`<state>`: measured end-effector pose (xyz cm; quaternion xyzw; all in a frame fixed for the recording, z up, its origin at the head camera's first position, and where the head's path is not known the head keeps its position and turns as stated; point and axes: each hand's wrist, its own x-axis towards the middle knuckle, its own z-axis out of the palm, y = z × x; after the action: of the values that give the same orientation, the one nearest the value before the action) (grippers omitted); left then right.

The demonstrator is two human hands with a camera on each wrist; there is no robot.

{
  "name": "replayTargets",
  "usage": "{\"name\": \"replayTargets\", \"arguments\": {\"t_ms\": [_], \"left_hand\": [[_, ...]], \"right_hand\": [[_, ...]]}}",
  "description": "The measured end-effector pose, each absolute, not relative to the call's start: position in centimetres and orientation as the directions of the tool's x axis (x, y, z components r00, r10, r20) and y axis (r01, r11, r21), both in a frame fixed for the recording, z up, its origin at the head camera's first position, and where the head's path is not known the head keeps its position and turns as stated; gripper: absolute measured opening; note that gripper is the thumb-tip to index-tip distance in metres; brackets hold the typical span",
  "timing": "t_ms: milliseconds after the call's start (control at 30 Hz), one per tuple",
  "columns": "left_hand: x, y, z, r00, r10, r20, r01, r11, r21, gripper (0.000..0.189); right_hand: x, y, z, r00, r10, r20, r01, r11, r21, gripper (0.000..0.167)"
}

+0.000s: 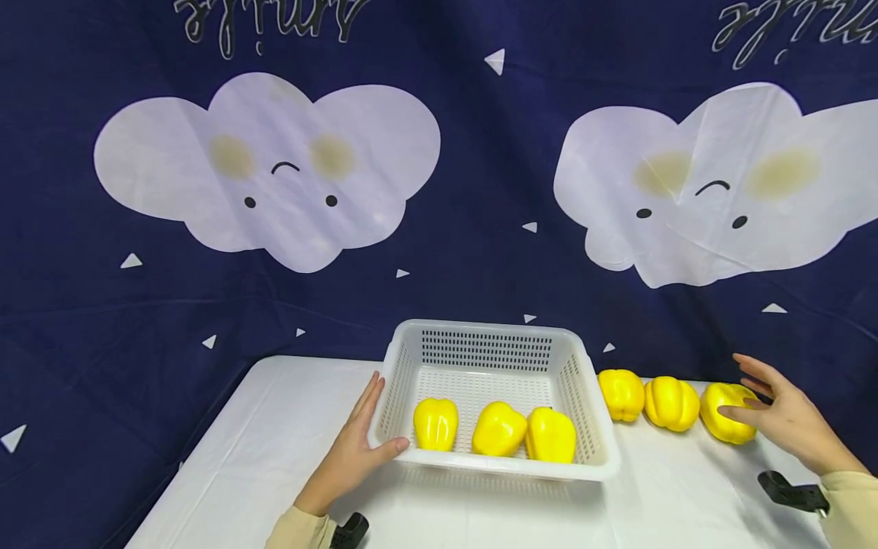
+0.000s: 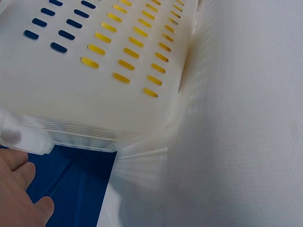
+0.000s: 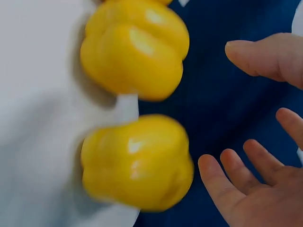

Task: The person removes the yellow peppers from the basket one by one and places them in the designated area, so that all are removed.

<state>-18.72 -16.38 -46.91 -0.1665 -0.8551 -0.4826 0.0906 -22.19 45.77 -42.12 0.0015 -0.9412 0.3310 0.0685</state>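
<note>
- I have the right hand (image 1: 789, 419) at the end pepper (image 1: 728, 415), its fingers wide with the thumb well apart; the right wrist view shows a gap, so nothing is held.
- My main worry: that pepper sits at the worktop's (image 1: 274, 427) far edge, and a nudge from the thumb side could roll it off.
- Its skin looks smooth and glossy; closing off-centre could make it slip or spin out.
- The middle pepper (image 1: 672, 404) stands just beside it, so a sideways sweep could knock that one along, and the near pepper (image 1: 620, 395) after it.
- My left hand (image 1: 353, 450) rests at the left corner of the basket (image 1: 494, 465), fingers fairly straight along the side, thumb over the near rim; I cannot tell how firmly it presses. Too hard a push could slide the basket rightward into the row.
- Inside, three peppers (image 1: 498, 428) lie along the near wall, two close together on the right; one dropped there could bounce off them, while the back half offers room.
- The basket's right wall is the barrier between row and basket, so a low carry would catch it.
- Behind hangs a dark blue cloth (image 1: 480, 191); a black mount (image 1: 792, 492) by my right wrist could brush the worktop.
</note>
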Motion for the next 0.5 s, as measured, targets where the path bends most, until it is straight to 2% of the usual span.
{"name": "replayTargets", "arguments": {"t_ms": [233, 500], "left_hand": [[-18.7, -16.3, -46.9, -0.928, 0.197, 0.315, 0.371, 0.477, 0.796, 0.102], [-18.8, -16.3, -46.9, -0.93, 0.193, 0.313, 0.368, 0.479, 0.797, 0.102]], "right_hand": [[-22.0, 42.4, -40.4, -0.984, -0.031, 0.174, -0.136, 0.764, -0.631, 0.102], [-21.5, 37.9, -38.8, -0.968, -0.105, 0.228, -0.222, 0.778, -0.588, 0.098]]}}
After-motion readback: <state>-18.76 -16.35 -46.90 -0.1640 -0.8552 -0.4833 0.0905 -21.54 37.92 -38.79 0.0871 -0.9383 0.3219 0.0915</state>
